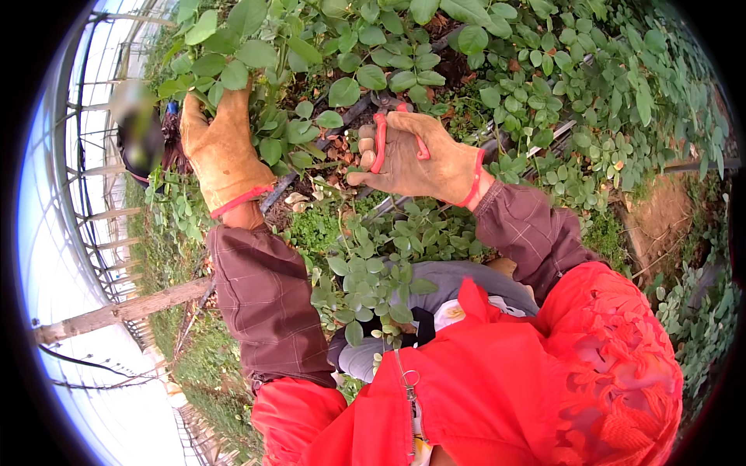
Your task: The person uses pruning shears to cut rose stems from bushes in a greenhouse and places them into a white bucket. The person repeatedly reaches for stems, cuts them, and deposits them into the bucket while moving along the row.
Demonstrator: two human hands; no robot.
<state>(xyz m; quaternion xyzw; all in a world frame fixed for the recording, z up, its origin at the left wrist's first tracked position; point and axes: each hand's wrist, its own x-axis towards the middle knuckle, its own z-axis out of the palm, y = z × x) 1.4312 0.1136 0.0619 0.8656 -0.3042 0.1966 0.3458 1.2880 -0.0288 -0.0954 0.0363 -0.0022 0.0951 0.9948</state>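
Note:
My left hand [224,148], in a tan leather work glove with red trim, reaches into the foliage of a rose bush [274,52] at the upper left. Its fingers close around a green stem, with the fingertips partly behind leaves. To the right, my right hand [422,154], in a matching stained glove, holds red-handled pruning shears [380,143]. One handle lies across the fingers, the other near the thumb. The metal head points up the picture beside rose leaves; whether its blades are apart I cannot tell.
Dark irrigation pipes [349,113] run between the plants over soil and dry leaves. A wooden post [125,311] slants in at the lower left, by the greenhouse frame. Another person [140,137] in dark clothing is at the far left. Leafy stems [373,291] stand close before my body.

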